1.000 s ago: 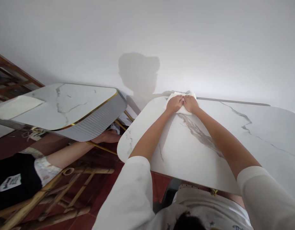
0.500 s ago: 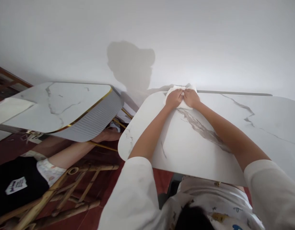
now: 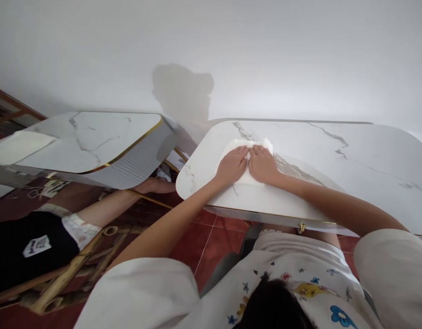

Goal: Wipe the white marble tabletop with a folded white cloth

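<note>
A folded white cloth [image 3: 253, 179] lies on the marble-patterned white tabletop [image 3: 368, 160], towards its left end. My left hand [image 3: 233, 164] bears down on the cloth's left part, fingers together and bent over it. Beside it, my right hand [image 3: 263, 164] holds the cloth's right part in the same way, and the fingertips of both hands nearly touch. Part of the cloth is hidden under my palms.
On the left stands a second marbled table [image 3: 111, 137] with a gold edge and a white sheet [image 3: 22, 145] on it. A person's legs [image 3: 118, 203] and a bamboo chair [image 3: 70, 281] are below. A wall [image 3: 265, 55] rises behind both tables.
Both hands and the cloth have moved from the tabletop's back edge towards me and slightly left. My elbows are spread wider. The view has shifted a little.
</note>
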{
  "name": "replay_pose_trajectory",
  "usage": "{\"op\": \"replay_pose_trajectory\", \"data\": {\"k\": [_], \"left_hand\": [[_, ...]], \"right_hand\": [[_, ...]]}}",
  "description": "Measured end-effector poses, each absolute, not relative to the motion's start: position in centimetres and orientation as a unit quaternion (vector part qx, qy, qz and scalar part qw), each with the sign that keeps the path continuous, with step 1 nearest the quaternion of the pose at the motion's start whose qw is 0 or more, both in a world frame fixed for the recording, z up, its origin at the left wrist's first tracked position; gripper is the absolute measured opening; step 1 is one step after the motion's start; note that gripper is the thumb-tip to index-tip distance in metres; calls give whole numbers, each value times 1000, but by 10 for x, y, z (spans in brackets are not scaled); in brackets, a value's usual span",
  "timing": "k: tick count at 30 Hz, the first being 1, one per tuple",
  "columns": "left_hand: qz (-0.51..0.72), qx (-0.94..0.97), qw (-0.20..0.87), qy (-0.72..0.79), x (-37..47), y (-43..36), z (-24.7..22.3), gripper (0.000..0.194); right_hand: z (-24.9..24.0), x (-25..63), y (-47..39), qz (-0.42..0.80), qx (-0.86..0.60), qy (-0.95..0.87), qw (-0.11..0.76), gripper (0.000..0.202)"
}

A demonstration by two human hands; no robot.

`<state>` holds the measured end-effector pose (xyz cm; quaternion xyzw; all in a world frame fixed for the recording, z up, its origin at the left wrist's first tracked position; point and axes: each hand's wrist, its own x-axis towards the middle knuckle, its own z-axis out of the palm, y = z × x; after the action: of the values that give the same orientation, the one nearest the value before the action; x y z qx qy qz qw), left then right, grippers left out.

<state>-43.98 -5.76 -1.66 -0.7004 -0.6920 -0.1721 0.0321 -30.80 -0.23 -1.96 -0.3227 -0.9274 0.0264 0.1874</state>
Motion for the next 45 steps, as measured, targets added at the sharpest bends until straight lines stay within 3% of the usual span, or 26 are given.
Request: {"op": "replay_pose_trajectory", "data": {"k": [10, 22, 28, 45], "left_hand": [[-191, -681, 35, -706, -403, -132, -20, 51], [-234, -698, -8, -677, -315, -108, -16, 48], [-225, -725, -3, -651, -315, -98, -18, 47], [-222, -705, 22, -674, -379, 70, -16, 44]], "right_hand": [[-6, -272, -76, 53, -297, -945, 126, 55], [-16, -182, -53, 0, -335, -930, 148, 52], [-11, -181, -45, -18, -344, -933, 102, 51], [-18, -262, 120, -16, -359, -920, 156, 44]]}}
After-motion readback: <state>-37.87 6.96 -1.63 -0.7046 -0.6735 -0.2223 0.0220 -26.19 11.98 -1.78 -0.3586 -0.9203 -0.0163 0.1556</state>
